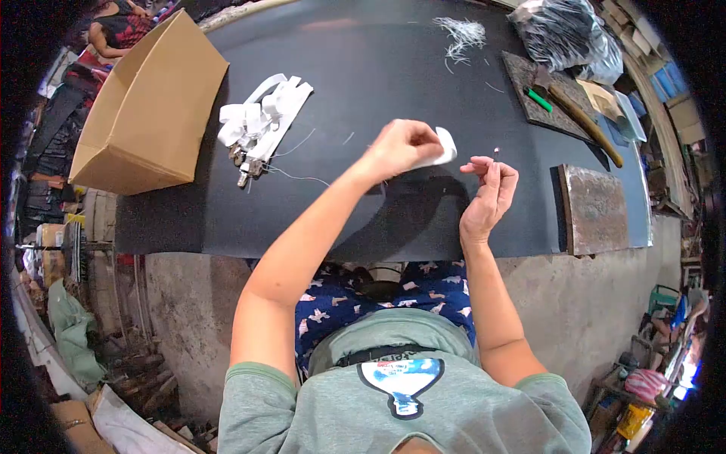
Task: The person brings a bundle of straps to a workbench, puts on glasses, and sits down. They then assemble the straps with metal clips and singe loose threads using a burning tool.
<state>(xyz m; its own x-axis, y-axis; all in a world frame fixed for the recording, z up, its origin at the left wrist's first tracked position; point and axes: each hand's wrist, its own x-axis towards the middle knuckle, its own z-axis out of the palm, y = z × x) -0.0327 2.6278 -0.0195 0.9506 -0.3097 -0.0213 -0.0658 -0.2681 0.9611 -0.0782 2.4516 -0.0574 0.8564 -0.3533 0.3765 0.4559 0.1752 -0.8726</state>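
Note:
My left hand (404, 147) is closed over the black tabletop, its fingers curled on a short white strap (448, 145) that loops out to the right. To its right, my right hand (490, 198) is raised with thumb and fingers pinched together. A tiny object (496, 151) shows at those fingertips, too small to name. Left of my hands lies a pile of white straps (276, 113) with metal clips (246, 165) at their lower ends. Loose threads trail from the pile across the table.
An open cardboard box (162, 106) stands at the left. At the right are a dark board (522, 72), a wooden-handled hammer (586, 121), a green-handled tool (539, 100) and a rusty metal plate (596, 210). Thread scraps (463, 34) and a plastic bag (563, 34) lie farther back.

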